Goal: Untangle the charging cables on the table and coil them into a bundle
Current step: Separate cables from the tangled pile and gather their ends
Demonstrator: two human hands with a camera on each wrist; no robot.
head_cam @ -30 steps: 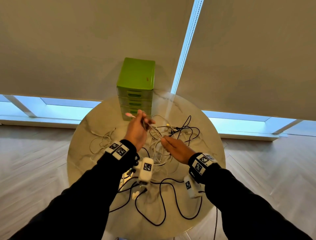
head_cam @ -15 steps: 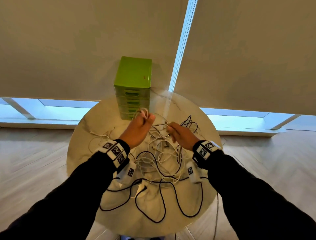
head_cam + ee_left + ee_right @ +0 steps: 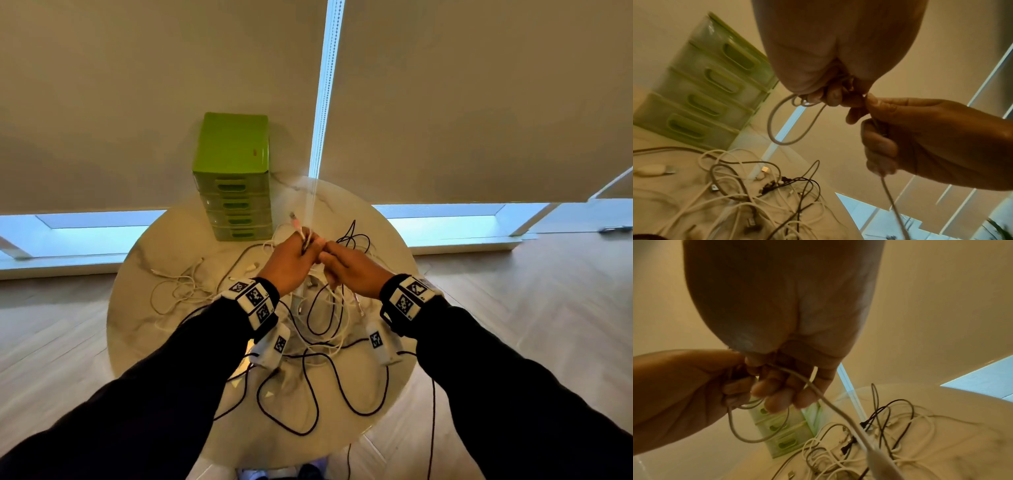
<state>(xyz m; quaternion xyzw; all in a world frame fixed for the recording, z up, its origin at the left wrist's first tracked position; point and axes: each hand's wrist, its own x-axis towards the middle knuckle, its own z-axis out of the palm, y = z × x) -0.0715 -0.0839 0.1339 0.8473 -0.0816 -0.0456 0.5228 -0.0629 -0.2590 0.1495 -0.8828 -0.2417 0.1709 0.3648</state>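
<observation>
Both grips hold one thin white charging cable [image 3: 777, 123] above the round pale marble bench [image 3: 144, 329]: the left hand [image 3: 291, 265] curls its fingers round small loops of it, and the right hand [image 3: 356, 274], touching the left, pinches the strand that trails down. Tangled white and black cables [image 3: 318, 329] lie on the bench below, near a green plastic drawer unit [image 3: 233, 178].

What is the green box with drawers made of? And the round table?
The green drawer box looks like glossy, slightly see-through plastic: light shines through its drawer fronts. The round table looks like polished marble or a marble-look top, pale with grey veins and a reflective sheen; I cannot tell which.
</observation>
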